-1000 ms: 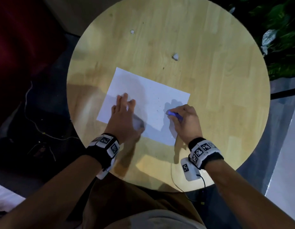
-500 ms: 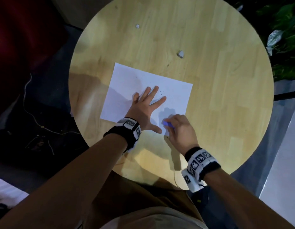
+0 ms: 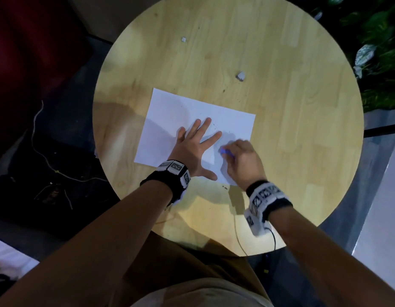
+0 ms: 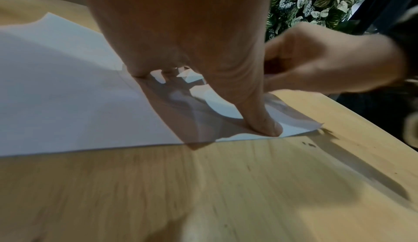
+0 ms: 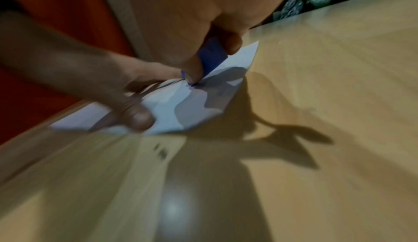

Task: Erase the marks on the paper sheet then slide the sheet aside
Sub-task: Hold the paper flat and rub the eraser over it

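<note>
A white paper sheet point(image 3: 181, 111) lies on the round wooden table point(image 3: 291, 111), with dark crumbs scattered on it. My left hand point(image 3: 193, 145) lies flat on the sheet's middle, fingers spread; in the left wrist view its thumb point(image 4: 264, 124) presses the paper point(image 4: 68, 103) near the front edge. My right hand point(image 3: 230, 151) pinches a blue eraser point(image 3: 223, 151) whose tip touches the sheet close to its near right corner. In the right wrist view the eraser point(image 5: 211, 54) sits between thumb and fingers on the paper point(image 5: 181, 106). No marks are plainly visible.
Two small pale scraps lie on the table beyond the sheet, one point(image 3: 241, 76) at the right and one point(image 3: 183, 39) farther back. Leafy plants point(image 3: 380, 52) stand past the table's right rim. Cables point(image 3: 48, 156) trail on the dark floor at left.
My left hand has moved from the sheet's left part to its middle and spread its fingers flat. The right hand has kept the eraser at the sheet's near right part.
</note>
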Demonstrator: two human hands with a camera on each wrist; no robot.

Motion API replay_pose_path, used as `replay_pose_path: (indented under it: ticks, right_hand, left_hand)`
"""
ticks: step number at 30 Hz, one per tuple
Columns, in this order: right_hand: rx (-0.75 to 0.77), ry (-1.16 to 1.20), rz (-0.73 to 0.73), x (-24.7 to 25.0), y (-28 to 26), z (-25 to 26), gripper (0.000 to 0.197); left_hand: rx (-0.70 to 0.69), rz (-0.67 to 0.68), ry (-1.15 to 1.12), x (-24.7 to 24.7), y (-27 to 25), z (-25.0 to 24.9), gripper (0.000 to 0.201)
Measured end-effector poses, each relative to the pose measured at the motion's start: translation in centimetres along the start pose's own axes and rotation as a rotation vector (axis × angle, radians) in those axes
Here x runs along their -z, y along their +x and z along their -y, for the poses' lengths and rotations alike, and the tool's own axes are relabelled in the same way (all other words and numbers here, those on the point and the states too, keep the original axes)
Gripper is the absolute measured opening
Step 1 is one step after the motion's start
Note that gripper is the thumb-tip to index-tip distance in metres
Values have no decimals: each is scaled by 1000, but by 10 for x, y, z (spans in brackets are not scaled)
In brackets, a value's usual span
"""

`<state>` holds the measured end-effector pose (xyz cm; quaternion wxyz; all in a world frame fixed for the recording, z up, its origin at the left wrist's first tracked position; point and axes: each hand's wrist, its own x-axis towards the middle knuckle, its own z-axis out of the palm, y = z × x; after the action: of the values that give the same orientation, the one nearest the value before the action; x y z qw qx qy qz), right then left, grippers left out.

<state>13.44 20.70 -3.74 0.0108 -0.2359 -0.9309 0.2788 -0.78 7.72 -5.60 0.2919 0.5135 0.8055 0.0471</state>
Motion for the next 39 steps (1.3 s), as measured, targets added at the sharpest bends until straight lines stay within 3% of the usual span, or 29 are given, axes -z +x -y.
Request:
replay_pose_path:
  ticks: [2,4,8,14,19,21,26,30,32,36,39]
  right_hand:
    - [-62,-5,-96,1,21,-7,14]
    - [-90,24,-118,-4,8,-2,14]
    - [7,43,61,-7,-42,16,17]
    - [-71,-2,-122,-3,27,-6,13]
    - [14,60,40,-8,-41,16,19]
    - [36,49,60,-3,-25,11,18]
    - [-37,6,-99,1,46,-8,14]
    - [43,59,53,-5,-13,10,17]
    - [99,56,132,0,-18,11,18]
    - [12,-16,-51,3,47,-1,15]
    - [-41,24,-93,-4,38,6,14]
  left_hand:
    - [-2,5,-10,1,0,-1,130]
    - [4,4,-20,0,-1,-1,130]
    - [-4,-18,-2,-1,0,0,131]
    - [-15,-24,-18,-2,-1,1,131]
    - [-16,-54,-18,-4,0,2,136]
    - [11,-32,1,-3,1,1,142]
    - [19,-18,18,-2,0,1,148]
    - [31,-15,8,-1,-1,-2,151]
    - [33,-25,13,0,0,-1,151]
    - [46,-1,3,2,1,-1,151]
    - [43,-8,-25,1,-1,-2,151]
